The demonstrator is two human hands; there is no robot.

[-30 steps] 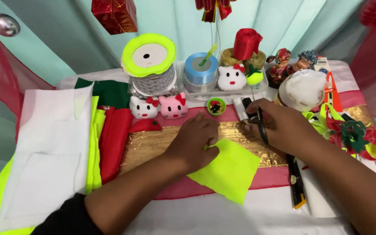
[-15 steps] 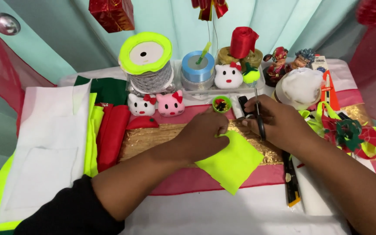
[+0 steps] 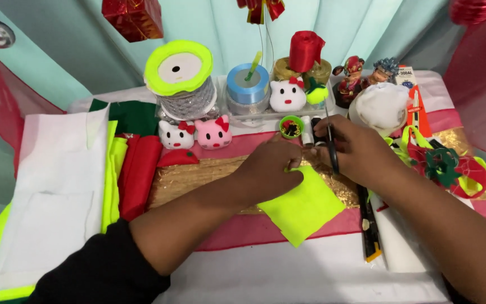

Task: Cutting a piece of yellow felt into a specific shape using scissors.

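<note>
While the left hand (image 3: 271, 169) pinches the top corner of a neon yellow square of felt (image 3: 302, 208), the right hand (image 3: 355, 149) sits just beside it with a pair of dark-handled scissors (image 3: 329, 143) in its grip, blades pointing up and away from the person. So the left grip is closed on the felt's upper edge and the right is wrapped through the scissor handles; can't really tell if the blades are parted or shut from this angle.

The felt lies on a gold glittery strip (image 3: 198, 177) over red and white cloth on the tabletop (image 3: 288, 276), roughly centre, tilted like a diamond with its lower corner pointing back at the person.

My read: this looks like the lining-up stage of a cut, felt held steady, scissors not yet biting into it. Next move would call for swinging the blades down to the felt's edge and keeping that left pinch firm so the piece doesn't slide on the glitter.

Around it: a little green cup of beads (image 3: 291, 127) just past the fingers, white and pink cat-face plushies (image 3: 195, 135), a neon ribbon spool (image 3: 179, 70), and folded red felt (image 3: 139, 174) off to the left.
</note>
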